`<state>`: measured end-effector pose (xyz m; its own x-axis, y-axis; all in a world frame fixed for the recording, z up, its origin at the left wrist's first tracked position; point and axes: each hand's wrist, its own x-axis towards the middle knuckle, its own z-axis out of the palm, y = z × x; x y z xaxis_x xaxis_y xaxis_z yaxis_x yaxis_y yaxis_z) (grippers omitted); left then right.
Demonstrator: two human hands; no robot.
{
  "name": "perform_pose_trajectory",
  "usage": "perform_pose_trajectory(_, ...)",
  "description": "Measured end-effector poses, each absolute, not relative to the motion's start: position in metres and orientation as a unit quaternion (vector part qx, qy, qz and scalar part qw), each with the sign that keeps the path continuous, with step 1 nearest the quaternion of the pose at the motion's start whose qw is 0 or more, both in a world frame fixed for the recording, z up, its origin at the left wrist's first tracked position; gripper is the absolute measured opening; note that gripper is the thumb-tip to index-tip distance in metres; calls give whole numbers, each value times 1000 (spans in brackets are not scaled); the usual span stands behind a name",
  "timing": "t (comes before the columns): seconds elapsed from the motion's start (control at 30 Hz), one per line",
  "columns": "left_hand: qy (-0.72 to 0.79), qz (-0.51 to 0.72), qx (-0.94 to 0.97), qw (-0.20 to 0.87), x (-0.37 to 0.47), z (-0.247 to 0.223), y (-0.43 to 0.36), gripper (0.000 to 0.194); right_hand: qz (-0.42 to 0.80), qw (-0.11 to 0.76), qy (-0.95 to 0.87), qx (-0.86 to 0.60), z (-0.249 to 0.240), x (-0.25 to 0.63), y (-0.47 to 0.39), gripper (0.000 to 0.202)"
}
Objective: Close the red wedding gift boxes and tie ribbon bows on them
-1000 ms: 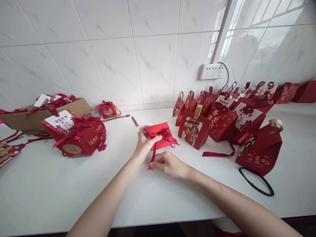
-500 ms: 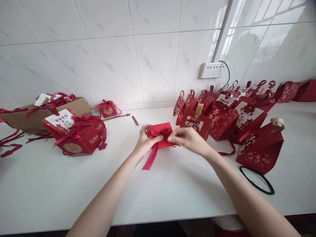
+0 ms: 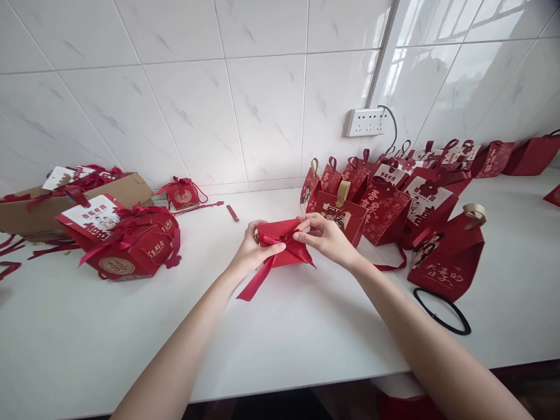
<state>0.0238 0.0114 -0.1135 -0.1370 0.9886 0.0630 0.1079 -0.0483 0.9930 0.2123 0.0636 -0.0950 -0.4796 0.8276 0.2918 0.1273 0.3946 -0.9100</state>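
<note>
A small red gift box [image 3: 283,229] sits over the white table in front of me, with a dark red ribbon [image 3: 258,279] tied in a bow on its near face. Long ribbon tails hang down from the bow. My left hand [image 3: 256,249] grips the box's left side, its thumb pressed on the ribbon by the knot. At the right of the bow, my right hand [image 3: 321,238] has its thumb and fingers closed on the ribbon at the box's upper right edge. Parts of the box lie hidden behind both hands.
Several red gift boxes with loop handles [image 3: 387,213] crowd the right side. Red boxes with ribbons [image 3: 131,256] and a cardboard tray [image 3: 142,189] stand at left. A black ring [image 3: 441,311] lies at right. A power strip [image 3: 366,122] is on the wall.
My right hand, blurred before beside the box, now pinches the ribbon at its upper right. A ribbon tail now spreads out at the box's lower right. The view has turned slightly right.
</note>
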Motion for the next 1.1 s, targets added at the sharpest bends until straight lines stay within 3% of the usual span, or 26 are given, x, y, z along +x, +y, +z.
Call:
perform_pose_trajectory(0.27, 567, 517, 494, 408, 31, -105, 2, 59, 524, 417, -657, -346, -99, 204, 61, 40)
perform_pose_trajectory(0.5, 567, 530, 503, 380, 31, -106, 5, 55, 534, 376, -684, -324, -94, 211, 64, 34)
perform_pose_trajectory(0.67, 580, 514, 511, 370, 30, -108, 5, 58, 554, 399, -651, -333, -93, 210, 61, 37)
perform_pose_trajectory(0.83, 575, 514, 619, 147, 27, -109, 4, 65, 591, 402, -614, -335, -99, 205, 58, 37)
perform_pose_trajectory(0.93, 537, 485, 689, 32, 27, -107, 2, 43, 584, 410, -619, -328, -102, 204, 60, 39)
perform_pose_trajectory(1.03, 513, 461, 724, -5, 29, -107, 0, 14, 569, 414, -629, -330, -102, 203, 60, 44)
perform_pose_trajectory(1.1, 500, 455, 737, -19, 31, -108, -1, 6, 529, 427, -643, -354, -101, 203, 60, 45)
